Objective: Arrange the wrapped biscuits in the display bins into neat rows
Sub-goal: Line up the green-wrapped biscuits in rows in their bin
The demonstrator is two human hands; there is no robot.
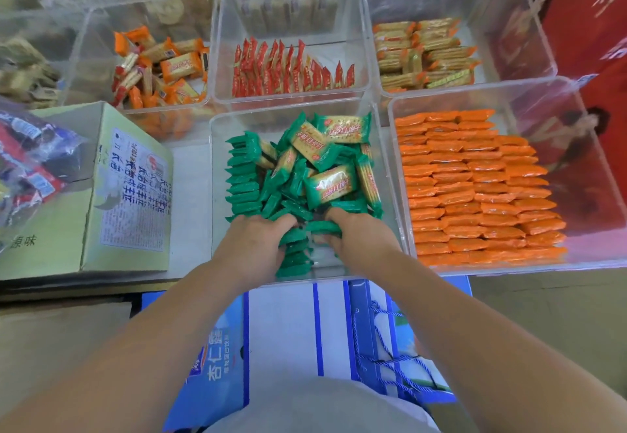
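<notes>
Retail shop, loose-snack display counter. Grid of clear plastic bins (288, 4), each stocked with one sort: green-wrapped biscuits (298, 178) part heaped, orange-wrapped biscuits (475, 188) in tight rows, red-wrapped packs (288, 69) standing on edge, mixed orange packs (163, 69) in a loose pile. Printed cardboard carton (84, 195) beside the bins. Blue boxed goods (220, 364) below the counter edge. Red printed poster (593, 42) at right.

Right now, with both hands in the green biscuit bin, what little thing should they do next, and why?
Probably push the green packets gripped between the left hand and right hand together, upright, beside the tidy row along the left wall of the bin. Those few lean loosely at the near end, and the pile behind them lies jumbled.
</notes>
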